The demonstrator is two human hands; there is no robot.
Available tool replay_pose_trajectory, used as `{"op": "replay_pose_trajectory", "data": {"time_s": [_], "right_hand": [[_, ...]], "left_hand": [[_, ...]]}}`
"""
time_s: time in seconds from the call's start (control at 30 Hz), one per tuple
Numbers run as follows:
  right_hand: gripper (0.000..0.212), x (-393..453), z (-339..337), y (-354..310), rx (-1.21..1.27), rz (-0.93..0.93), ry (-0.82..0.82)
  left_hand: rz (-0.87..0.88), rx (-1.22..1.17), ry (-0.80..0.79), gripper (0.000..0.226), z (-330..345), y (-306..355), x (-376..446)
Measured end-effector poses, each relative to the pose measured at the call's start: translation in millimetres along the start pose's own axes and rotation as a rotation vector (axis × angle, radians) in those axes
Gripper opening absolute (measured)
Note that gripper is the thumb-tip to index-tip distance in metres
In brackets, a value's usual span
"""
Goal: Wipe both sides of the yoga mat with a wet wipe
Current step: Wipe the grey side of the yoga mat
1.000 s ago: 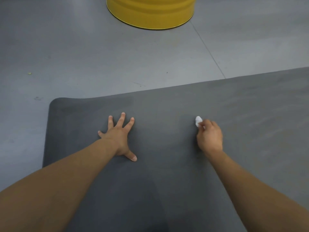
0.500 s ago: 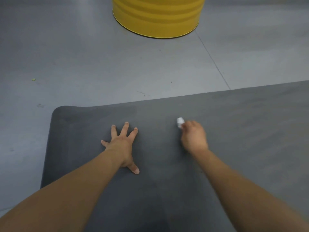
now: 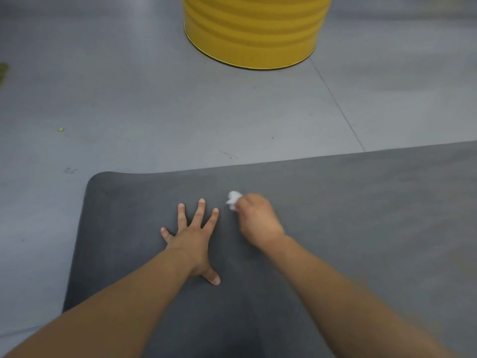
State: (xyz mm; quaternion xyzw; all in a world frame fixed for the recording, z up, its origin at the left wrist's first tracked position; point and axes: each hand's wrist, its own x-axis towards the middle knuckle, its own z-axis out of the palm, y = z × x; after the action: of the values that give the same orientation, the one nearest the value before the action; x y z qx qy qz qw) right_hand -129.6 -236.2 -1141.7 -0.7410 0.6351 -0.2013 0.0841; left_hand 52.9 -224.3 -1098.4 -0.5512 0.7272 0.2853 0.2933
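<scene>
Spread flat, my left hand (image 3: 192, 237) presses on the yoga mat (image 3: 361, 215) with fingers fanned and straight and the thumb angled back toward me; its forearm runs out of the lower left corner of the view. At far left on the smooth grey floor (image 3: 129, 99) I see a tiny yellow-green speck (image 3: 60, 129) and a greenish smear cut by the edge; I cannot tell what either is. The mat is dark grey, matte, faintly grainy, with a rounded far-left corner; its right and near parts run out of view. Just right of the left hand, my right hand (image 3: 258, 220) is blurred, fingers curled round a crumpled white wet wipe (image 3: 233, 200), which pokes out at the knuckles against the mat. Beyond stands a yellow ribbed drum (image 3: 253, 29), round-based, its top cropped off.
</scene>
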Motion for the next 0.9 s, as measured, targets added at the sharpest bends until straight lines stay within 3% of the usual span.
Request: {"op": "replay_pose_trajectory", "data": {"time_s": [0.13,0.23,0.3,0.43,0.53,0.6,0.67,0.73,0.83,0.9], "right_hand": [[0.013,1.8,-40.7,96.7,-0.139,0.39,0.156],[0.015,9.9,-34.3,85.9,-0.064,0.584,0.203],[0.023,22.9,-13.1,43.6,0.047,0.511,0.205],[0.026,46.9,22.0,-39.4,0.103,0.163,-0.16],[0.017,55.4,16.1,-24.9,0.045,0.046,-0.206],[0.017,56.7,4.9,18.3,-0.069,0.096,-0.124],[0.015,54.4,-10.8,65.3,-0.134,0.259,0.036],[0.017,51.0,-23.0,91.7,-0.128,0.408,0.084],[0.02,58.7,-13.6,71.6,-0.042,0.543,0.135],[0.027,69.7,3.3,32.8,0.042,0.492,0.135]], "left_hand": [[0.005,-0.005,-0.008,0.16,-1.6,0.2,-0.1],[0.007,0.002,-0.009,0.159,-2.2,0.5,-1.1],[0.009,0.014,-0.003,0.159,-1.4,0.8,-1.0],[0.003,0.016,-0.01,0.158,-1.8,0.5,-1.3],[0.0,0.015,-0.016,0.159,-3.0,1.2,-1.6],[-0.001,0.019,-0.014,0.159,-3.6,1.5,-0.9],[0.0,0.018,-0.012,0.159,-3.7,1.8,-0.4],[-0.002,0.018,-0.014,0.159,-3.8,2.2,-0.2],[-0.007,0.012,-0.019,0.16,-3.0,2.2,-0.7],[-0.005,0.009,-0.014,0.161,-2.6,2.7,-0.2]]}}
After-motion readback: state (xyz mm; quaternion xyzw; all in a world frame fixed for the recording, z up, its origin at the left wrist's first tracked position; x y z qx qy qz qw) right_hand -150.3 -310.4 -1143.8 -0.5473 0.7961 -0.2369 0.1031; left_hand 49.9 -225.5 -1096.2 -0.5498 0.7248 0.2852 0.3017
